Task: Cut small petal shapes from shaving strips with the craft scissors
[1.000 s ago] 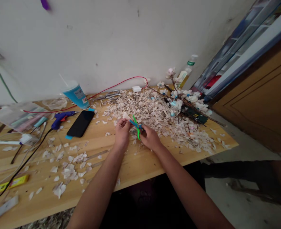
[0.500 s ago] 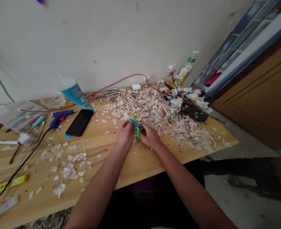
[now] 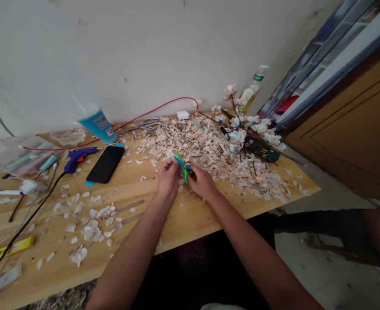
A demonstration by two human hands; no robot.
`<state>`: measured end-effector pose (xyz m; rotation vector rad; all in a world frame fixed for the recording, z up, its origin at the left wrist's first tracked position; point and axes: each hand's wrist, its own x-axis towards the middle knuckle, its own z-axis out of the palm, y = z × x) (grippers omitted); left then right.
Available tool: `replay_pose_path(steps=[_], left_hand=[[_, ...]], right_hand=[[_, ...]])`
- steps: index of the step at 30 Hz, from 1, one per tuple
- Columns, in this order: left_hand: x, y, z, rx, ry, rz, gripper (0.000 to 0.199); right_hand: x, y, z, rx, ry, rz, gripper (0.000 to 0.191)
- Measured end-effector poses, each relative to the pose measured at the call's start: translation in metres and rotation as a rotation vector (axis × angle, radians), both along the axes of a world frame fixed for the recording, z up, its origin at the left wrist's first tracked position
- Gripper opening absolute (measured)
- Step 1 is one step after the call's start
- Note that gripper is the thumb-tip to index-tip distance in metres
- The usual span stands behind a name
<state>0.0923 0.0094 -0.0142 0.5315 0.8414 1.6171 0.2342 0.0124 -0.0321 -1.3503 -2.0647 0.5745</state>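
Observation:
Over the front of a heap of pale petals and scraps (image 3: 196,140), my left hand (image 3: 168,177) pinches a small whitish petal (image 3: 170,153) at its fingertips. My right hand (image 3: 201,181) is closed on the handles of blue and green scissors (image 3: 183,165). The scissor blades are spread and point at the petal, close to my left fingertips. Loose petals (image 3: 92,230) lie scattered on the wooden table (image 3: 177,224) to the left of my forearm.
A phone (image 3: 106,164), a purple glue gun (image 3: 76,159) and a blue cup (image 3: 99,125) stand or lie at left. Metal scissors (image 3: 149,124) rest behind the heap. Flowering branches (image 3: 238,135) and a bottle (image 3: 252,89) are at the back right. A person's leg (image 3: 322,220) shows at right.
The scissor blades and handles have shifted slightly, with the blades now spread a little differently near the petal. The whole view has moved slightly. Both hands keep their holds.

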Motion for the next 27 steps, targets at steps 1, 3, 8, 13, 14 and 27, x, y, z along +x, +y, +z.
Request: replay_pose_path(steps=[1, 3, 8, 13, 14, 27], left_hand=[[-0.0001, 0.0003, -0.0002, 0.003, 0.006, 0.012, 0.031], [0.0, 0.0007, -0.0012, -0.002, 0.014, 0.029, 0.031], [0.0029, 0.0012, -0.0061, -0.004, 0.061, 0.052, 0.027], [0.0025, 0.0031, -0.0096, 0.03, 0.175, 0.074, 0.023], [0.0017, 0.0037, -0.0097, 0.041, 0.191, 0.081, 0.023], [0.0016, 0.0011, -0.0024, 0.066, 0.315, 0.09, 0.032]], right_hand=[[-0.0002, 0.0002, -0.0005, 0.0, -0.006, -0.004, 0.018], [-0.0004, 0.0004, -0.0009, 0.001, -0.015, -0.007, 0.019], [-0.0008, 0.0001, -0.0005, 0.017, -0.023, 0.002, 0.024], [-0.0013, 0.0008, -0.0019, -0.013, -0.021, -0.037, 0.02], [-0.0015, 0.0011, -0.0023, -0.018, -0.022, -0.044, 0.02], [-0.0023, -0.0003, -0.0001, -0.01, -0.001, -0.051, 0.023]])
